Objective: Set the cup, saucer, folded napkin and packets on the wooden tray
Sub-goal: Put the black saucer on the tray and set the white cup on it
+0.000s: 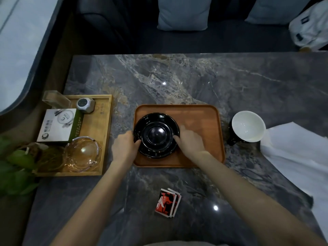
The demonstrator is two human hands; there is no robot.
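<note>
Hands, two. The left hand grips the left rim of the saucer, fingers curled onto it; the right hand grips the right rim, fingers spread over the edge.

Saucer, one: black, glossy, round, lying on the left half of the tray at the centre of the frame. Nothing rests in it.

Wooden tray, one: reddish-brown, rounded corners; holds the saucer only.

Cup, one: black outside, white inside, empty; stands on the table just right of the tray, off it.

Napkin, one: white, lying at the right edge of the frame, touching the cup's right side.

Packets, a small stack, red, black and white, lower centre, on the table below the tray. Exact count and print unreadable.

Marble table, one: dark grey, veined.

Second tray, one: pale wood, at the left. Contents: one clear glass ashtray; one white and green box, writing too small to read; one small grey device; one clear stand.

Plant, one, at the lower left. Cushions, two, along the top.
</note>
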